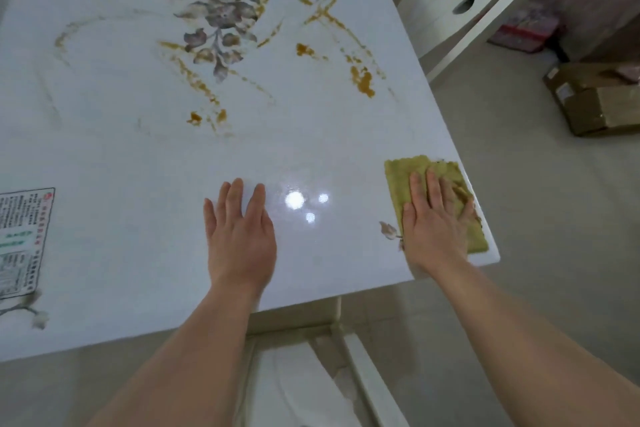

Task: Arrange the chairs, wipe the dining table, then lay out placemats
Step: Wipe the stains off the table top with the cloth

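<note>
Dining table (138, 149), white and glossy, filled most of the view. Both bare forearms reached over its near edge.

The left hand (240, 236) lay palm down on the bare top, fingers straight and slightly spread, holding nothing. The right hand (436, 229) lay flat as well, its straight fingers pressing a yellow-green cloth (408, 166) against the surface.

That hand covered the middle of the cloth, so only the cloth's far edge and right side showed. A brownish soiled patch showed by the fingertips. Ochre marks (362, 80) ran across the far part of the top around a painted flower spray (221, 7); whether they were stains or print could not be told. A printed label (20, 239) at the left edge was cut off and unreadable. Beside the far chair (460, 0), a pink item on the floor was too blurred to name.

The cloth sat at the table's near right corner, its right side almost at the table's edge, well apart from the left hand. Bright light reflections (294, 199) lay between the two hands. A second chair (301, 385) was partly under the near edge, and a cardboard box (595, 104) stood on the floor to the right.
</note>
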Action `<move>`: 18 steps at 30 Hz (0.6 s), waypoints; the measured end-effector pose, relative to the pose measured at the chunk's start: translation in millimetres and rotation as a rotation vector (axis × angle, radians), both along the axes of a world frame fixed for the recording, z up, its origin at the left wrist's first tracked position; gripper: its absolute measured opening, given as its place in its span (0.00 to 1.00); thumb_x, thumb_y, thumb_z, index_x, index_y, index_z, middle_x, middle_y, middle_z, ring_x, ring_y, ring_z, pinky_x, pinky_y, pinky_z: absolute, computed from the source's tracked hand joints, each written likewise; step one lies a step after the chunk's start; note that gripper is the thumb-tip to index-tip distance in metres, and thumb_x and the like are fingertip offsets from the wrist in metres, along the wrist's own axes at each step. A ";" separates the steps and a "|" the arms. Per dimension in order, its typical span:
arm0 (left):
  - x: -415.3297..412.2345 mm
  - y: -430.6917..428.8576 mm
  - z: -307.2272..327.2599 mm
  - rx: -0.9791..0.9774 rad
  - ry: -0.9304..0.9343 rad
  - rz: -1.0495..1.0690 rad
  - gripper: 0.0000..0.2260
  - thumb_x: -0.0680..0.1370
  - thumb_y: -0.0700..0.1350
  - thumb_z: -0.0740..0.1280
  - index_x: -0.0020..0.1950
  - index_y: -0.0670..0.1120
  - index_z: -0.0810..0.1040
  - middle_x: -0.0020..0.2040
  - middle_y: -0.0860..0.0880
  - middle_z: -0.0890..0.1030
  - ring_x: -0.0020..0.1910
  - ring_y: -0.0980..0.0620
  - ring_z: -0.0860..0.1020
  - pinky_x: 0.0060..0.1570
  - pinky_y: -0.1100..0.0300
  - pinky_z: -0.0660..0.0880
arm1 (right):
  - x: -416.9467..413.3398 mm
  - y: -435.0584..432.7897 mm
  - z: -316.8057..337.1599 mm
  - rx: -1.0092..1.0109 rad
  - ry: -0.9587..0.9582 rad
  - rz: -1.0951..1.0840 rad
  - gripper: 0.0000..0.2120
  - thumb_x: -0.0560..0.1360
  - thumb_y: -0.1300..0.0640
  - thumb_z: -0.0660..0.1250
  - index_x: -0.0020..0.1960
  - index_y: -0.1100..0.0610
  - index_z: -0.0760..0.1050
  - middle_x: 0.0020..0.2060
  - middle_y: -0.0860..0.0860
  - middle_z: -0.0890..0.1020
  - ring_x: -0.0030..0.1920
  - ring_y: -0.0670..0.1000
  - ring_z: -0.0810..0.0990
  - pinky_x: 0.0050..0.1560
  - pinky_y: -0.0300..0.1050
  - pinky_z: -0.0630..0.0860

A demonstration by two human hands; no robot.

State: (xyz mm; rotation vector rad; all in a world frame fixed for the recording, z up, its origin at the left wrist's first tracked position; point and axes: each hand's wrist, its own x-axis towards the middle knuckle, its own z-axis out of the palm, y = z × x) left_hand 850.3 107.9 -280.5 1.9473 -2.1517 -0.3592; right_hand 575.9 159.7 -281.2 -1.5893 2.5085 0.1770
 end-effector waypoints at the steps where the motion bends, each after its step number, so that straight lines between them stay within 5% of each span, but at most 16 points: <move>1: -0.3 0.0 0.2 -0.004 0.002 0.006 0.21 0.82 0.47 0.50 0.75 0.51 0.62 0.77 0.46 0.57 0.77 0.49 0.49 0.75 0.50 0.40 | 4.6 -2.9 0.2 0.003 -0.004 0.018 0.27 0.79 0.46 0.36 0.77 0.48 0.36 0.77 0.48 0.40 0.77 0.52 0.39 0.72 0.66 0.39; 6: -0.1 0.6 -1.2 -0.016 0.012 0.020 0.20 0.82 0.47 0.51 0.75 0.51 0.63 0.77 0.46 0.58 0.77 0.50 0.50 0.75 0.50 0.41 | 59.4 -29.4 2.0 -0.021 -0.063 0.318 0.30 0.76 0.45 0.31 0.77 0.47 0.36 0.77 0.49 0.39 0.77 0.53 0.38 0.72 0.66 0.38; 13: 1.7 -1.0 -2.7 -0.048 0.014 0.034 0.20 0.81 0.49 0.51 0.72 0.52 0.67 0.75 0.46 0.62 0.76 0.49 0.55 0.75 0.48 0.47 | 88.6 -86.6 4.2 -0.071 -0.121 0.652 0.25 0.82 0.46 0.44 0.78 0.45 0.46 0.78 0.47 0.46 0.77 0.52 0.44 0.73 0.61 0.39; 18: 3.0 -1.4 -4.2 -0.064 0.015 0.032 0.20 0.80 0.50 0.51 0.72 0.52 0.68 0.74 0.46 0.64 0.75 0.49 0.56 0.75 0.48 0.48 | 46.5 -126.0 4.6 -0.055 -0.113 0.577 0.25 0.82 0.46 0.43 0.78 0.45 0.43 0.78 0.46 0.44 0.77 0.51 0.43 0.75 0.57 0.41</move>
